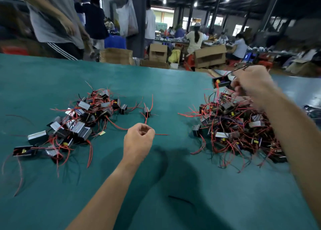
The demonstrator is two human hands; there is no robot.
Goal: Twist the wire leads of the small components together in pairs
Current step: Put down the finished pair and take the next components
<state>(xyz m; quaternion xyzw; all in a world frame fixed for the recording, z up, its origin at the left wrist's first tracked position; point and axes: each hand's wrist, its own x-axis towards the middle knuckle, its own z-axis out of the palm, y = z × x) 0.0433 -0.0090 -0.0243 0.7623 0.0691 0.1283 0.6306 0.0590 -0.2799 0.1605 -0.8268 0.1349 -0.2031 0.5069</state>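
— Which step was in hand?

— Fetching the next piece, I judged; the right hand (251, 85) was clamped round a small component (222, 84) and held it clear above the tangled heap (239, 125) just beneath that hand; a black lead (240, 68) ran out past the top of the fist.

— And the other hand?

— The left hand (139, 139) hung low over the bench (173, 94), fingers curled against the thumb, seemingly pinching a red lead (161, 134) whose free end stuck out to the hand's right; whether that lead belonged to the lone component (146, 110) just beyond the knuckles, I could not tell.

— Nothing twisted, then?

— Not on this pair, so far as showed; the hands were well apart; a second heap (78, 123) lay off to the left hand's left, perhaps the finished ones, though that was a guess.

— The next move?

— It called for bringing the hands together, laying one lead alongside the other, then rolling both between thumb and forefinger; the wires looked thin and springy, so a firm pinch near the tips would serve.
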